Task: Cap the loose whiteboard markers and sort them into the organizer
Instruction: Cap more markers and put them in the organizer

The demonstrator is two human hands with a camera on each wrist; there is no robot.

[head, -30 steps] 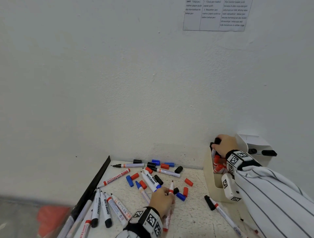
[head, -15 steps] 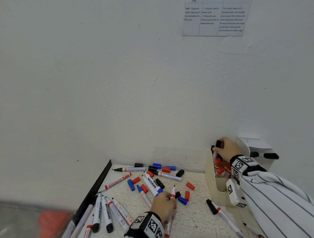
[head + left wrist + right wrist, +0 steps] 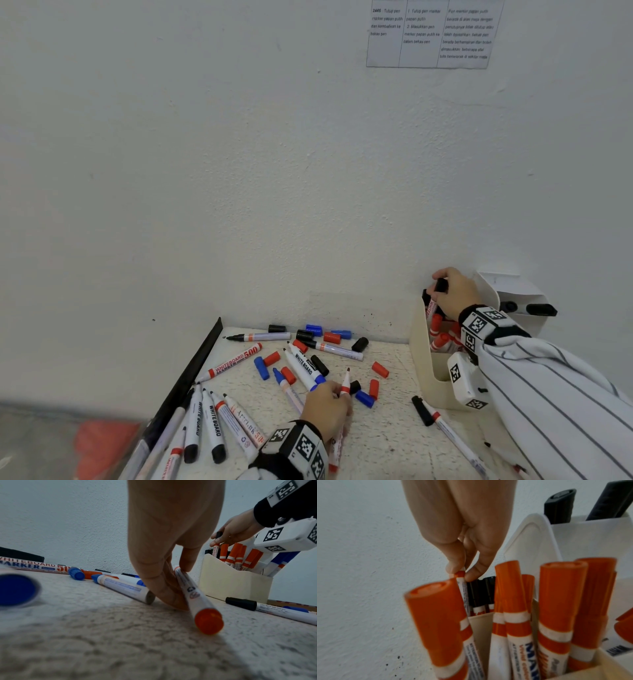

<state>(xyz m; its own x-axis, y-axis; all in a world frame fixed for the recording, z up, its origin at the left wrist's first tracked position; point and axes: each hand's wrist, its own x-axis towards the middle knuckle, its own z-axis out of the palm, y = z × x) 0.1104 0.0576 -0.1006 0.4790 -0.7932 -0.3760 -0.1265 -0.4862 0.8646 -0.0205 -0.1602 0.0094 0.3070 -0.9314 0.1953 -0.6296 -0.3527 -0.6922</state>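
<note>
My left hand [image 3: 327,407] pinches an uncapped red marker [image 3: 345,383] on the speckled table [image 3: 387,431], its tip tilted up; thumb and fingers clamp the barrel [image 3: 193,592] in the left wrist view. My right hand [image 3: 452,294] is over the far compartment of the cream organizer [image 3: 424,359] and pinches a black-capped marker [image 3: 441,285] standing in it. In the right wrist view my fingertips [image 3: 453,568] grip that marker [image 3: 462,586] at its red band, behind several capped red markers [image 3: 563,588]. Blue-capped markers stand further right in the organizer [image 3: 231,586].
Loose red [image 3: 380,370], blue [image 3: 364,399] and black [image 3: 359,343] caps and several uncapped markers [image 3: 212,425] lie scattered over the table. A black-capped marker [image 3: 423,409] lies in front of the organizer. A black strip [image 3: 191,370] edges the table's left side. A white holder [image 3: 507,291] stands against the wall.
Little differs: my left hand stays on the red marker, whose tip has risen slightly. My right hand keeps hold of the black-capped marker at the organizer's far compartment.
</note>
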